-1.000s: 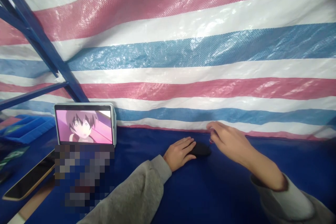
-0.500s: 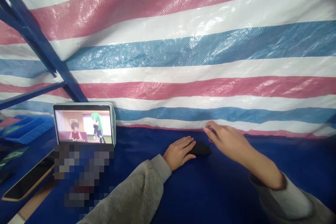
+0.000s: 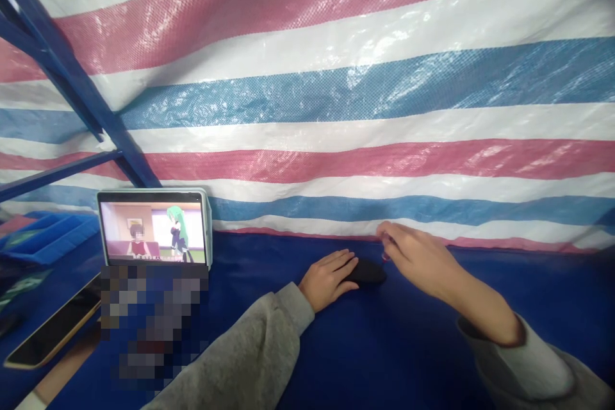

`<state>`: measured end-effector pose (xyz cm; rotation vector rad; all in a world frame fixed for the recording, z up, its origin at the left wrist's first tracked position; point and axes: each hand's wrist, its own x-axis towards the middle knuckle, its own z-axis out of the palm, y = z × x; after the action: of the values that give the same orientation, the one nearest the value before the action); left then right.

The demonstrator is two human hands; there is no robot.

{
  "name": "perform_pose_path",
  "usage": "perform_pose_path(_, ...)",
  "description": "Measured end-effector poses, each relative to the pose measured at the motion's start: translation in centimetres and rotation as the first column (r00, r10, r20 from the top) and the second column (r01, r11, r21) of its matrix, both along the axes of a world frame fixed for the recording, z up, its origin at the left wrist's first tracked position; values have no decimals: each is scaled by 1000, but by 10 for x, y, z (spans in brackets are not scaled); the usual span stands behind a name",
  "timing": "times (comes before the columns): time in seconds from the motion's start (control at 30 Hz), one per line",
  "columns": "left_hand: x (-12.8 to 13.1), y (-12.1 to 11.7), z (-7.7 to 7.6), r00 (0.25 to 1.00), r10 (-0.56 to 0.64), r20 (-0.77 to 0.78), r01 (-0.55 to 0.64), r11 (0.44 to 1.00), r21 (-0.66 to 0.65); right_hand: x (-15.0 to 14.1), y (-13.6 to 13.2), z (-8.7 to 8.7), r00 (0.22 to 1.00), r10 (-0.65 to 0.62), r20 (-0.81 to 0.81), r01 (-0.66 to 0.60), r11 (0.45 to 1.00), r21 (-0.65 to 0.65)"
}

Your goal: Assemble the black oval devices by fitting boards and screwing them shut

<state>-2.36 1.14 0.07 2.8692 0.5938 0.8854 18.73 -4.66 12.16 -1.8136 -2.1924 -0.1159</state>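
Note:
On a dark blue table cover (image 3: pixel 403 346), a small black oval object (image 3: pixel 369 272) lies between my hands. My left hand (image 3: pixel 329 280) is curled over its near end, with the fingertips against it. My right hand (image 3: pixel 416 259) is raised just beyond it, close to the back edge of the cover. Its fingertips pinch a tiny reddish item (image 3: pixel 385 251), mostly hidden by the fingers. Grey sleeves cover both forearms.
A tablet (image 3: pixel 154 227) stands to the left, playing an animated video. Beyond it are a blue compartment tray (image 3: pixel 48 237) and a dark slab with a wooden edge (image 3: pixel 52 323). A striped tarp (image 3: pixel 336 109) and blue steel bars (image 3: pixel 62 64) form the back. A pixelated patch hides the front left.
The tablet picture has switched from a close-up character to a room scene. My right fingers have shifted slightly around the reddish item, and the view has tilted a little.

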Motion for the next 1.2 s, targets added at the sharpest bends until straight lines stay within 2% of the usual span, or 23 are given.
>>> perform_pose_path(0.1,0,0,0,1000,-2,3,2,1000,-5,1,1,-1,999,36,-17,-36,999,-1)
perform_pose_path(0.3,0,0,-1,1000,0,1,0,1000,-7,1,2,-2,997,-62,42,63,998,-15)
perform_pose_path(0.53,1,0,0,1000,-7,14,7,1000,16,1,0,3,1000,-4,13,5,999,-46)
perform_pose_path(0.8,0,1,-2,1000,-8,-4,8,1000,24,0,0,3,990,-114,81,120,989,-85)
perform_pose_path(1.03,1,0,0,1000,-9,14,9,1000,20,1,0,1,1000,4,-30,-5,999,-49)
perform_pose_path(1.2,1,0,0,1000,-10,18,10,1000,25,2,2,-1,1000,5,-21,-5,1000,-24)
